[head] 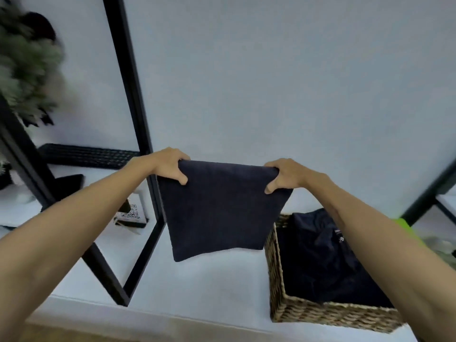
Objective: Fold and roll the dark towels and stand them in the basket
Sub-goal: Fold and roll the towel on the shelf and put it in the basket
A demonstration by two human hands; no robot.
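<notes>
A dark navy towel (219, 211) hangs folded in the air above the white surface. My left hand (167, 166) pinches its top left corner, and my right hand (286, 175) pinches the top right corner, thumbs on the near side. To the lower right stands a woven wicker basket (276, 280) holding crumpled dark towels (320, 255). The hanging towel's lower right corner overlaps the basket's left rim in this view.
A black metal frame (138, 134) rises left of the towel above the white surface (197, 287). A black keyboard (86, 155), a small printed box (130, 212) and a blurred green plant (27, 70) sit at the left. Something bright green (407, 228) lies beyond the basket.
</notes>
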